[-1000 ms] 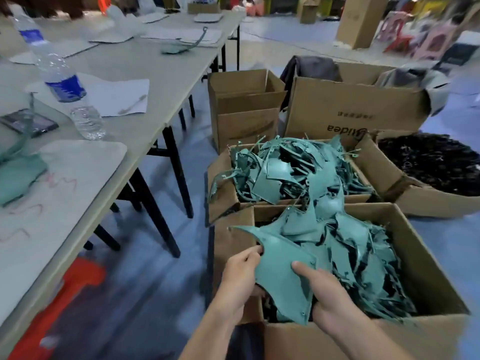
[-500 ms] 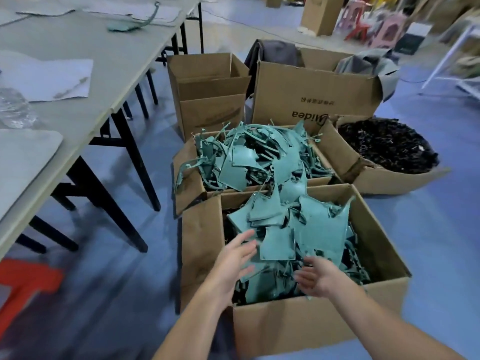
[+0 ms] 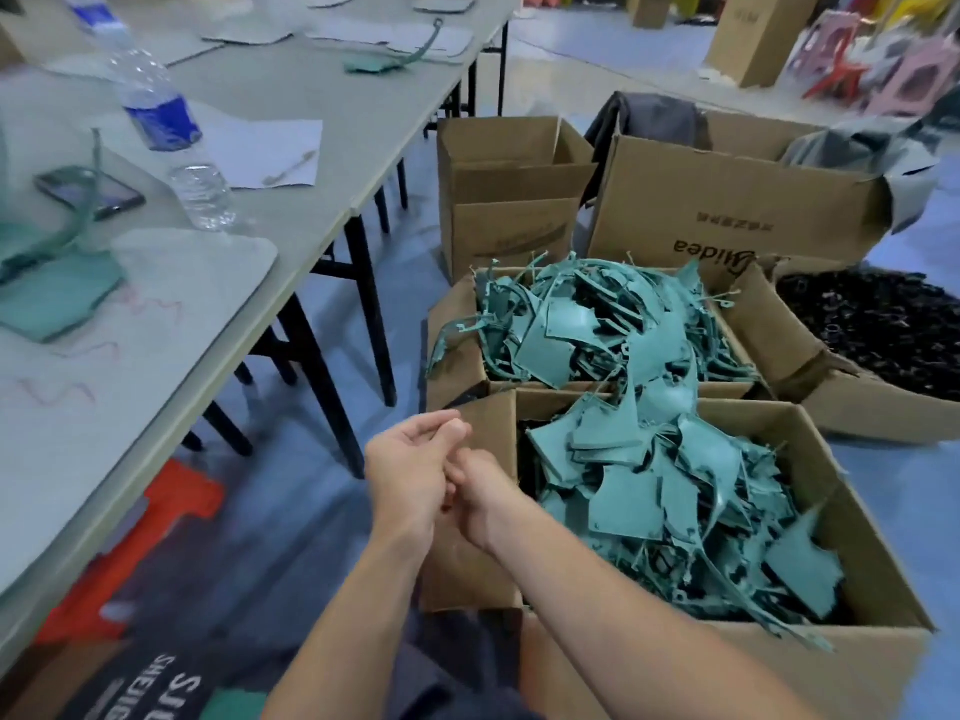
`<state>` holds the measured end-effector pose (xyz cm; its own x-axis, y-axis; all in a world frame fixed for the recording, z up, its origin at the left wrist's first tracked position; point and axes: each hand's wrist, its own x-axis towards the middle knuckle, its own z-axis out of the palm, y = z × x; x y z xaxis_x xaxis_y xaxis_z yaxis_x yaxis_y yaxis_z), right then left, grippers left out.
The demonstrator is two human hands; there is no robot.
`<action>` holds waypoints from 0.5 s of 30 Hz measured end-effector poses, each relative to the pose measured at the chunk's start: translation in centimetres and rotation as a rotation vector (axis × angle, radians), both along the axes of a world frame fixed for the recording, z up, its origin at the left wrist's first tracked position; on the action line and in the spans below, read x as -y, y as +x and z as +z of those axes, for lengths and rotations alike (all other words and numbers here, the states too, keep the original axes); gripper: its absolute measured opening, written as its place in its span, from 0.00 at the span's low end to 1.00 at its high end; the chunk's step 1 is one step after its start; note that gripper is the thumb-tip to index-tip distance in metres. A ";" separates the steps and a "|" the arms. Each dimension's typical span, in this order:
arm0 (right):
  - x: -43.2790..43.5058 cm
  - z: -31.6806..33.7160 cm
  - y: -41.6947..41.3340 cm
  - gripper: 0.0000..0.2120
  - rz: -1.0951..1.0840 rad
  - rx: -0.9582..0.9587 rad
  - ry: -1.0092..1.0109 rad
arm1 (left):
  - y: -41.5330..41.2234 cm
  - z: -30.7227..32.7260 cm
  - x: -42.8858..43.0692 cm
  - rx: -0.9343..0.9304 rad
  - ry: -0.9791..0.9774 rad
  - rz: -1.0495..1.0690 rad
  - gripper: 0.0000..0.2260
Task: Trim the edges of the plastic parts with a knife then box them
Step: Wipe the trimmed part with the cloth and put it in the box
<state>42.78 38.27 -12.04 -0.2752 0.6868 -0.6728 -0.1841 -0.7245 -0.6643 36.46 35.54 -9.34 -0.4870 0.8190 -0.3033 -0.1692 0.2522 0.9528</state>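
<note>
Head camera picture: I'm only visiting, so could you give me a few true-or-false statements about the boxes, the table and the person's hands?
1. The nearest cardboard box is heaped with teal plastic parts. True.
2. The right hand grips a teal part. False: no teal part is in either hand; it meets the left hand by that box's left edge.
3. The water bottle stands on the table. True.
4. The phone lies on the floor. False: it lies on the table, near the bottle.
5. Dark pieces fill the open box at the far right. True.
</note>
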 end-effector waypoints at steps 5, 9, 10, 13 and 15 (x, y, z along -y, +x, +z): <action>1.1 7.7 -10.2 0.18 0.225 -0.110 0.253 | -9.8 6.9 0.8 -0.216 0.169 0.249 0.11; 4.8 12.2 -18.3 0.15 0.432 -0.233 0.412 | -18.1 12.2 5.0 -0.488 0.216 0.340 0.13; 6.1 13.1 -20.2 0.13 0.494 -0.271 0.466 | -20.1 13.2 6.5 -0.558 0.208 0.382 0.13; 9.7 14.7 -25.8 0.13 0.647 -0.322 0.608 | -25.7 15.0 11.5 -0.741 0.173 0.536 0.15; 12.0 14.9 -29.3 0.11 0.770 -0.280 0.728 | -28.7 15.1 15.1 -0.829 0.108 0.643 0.18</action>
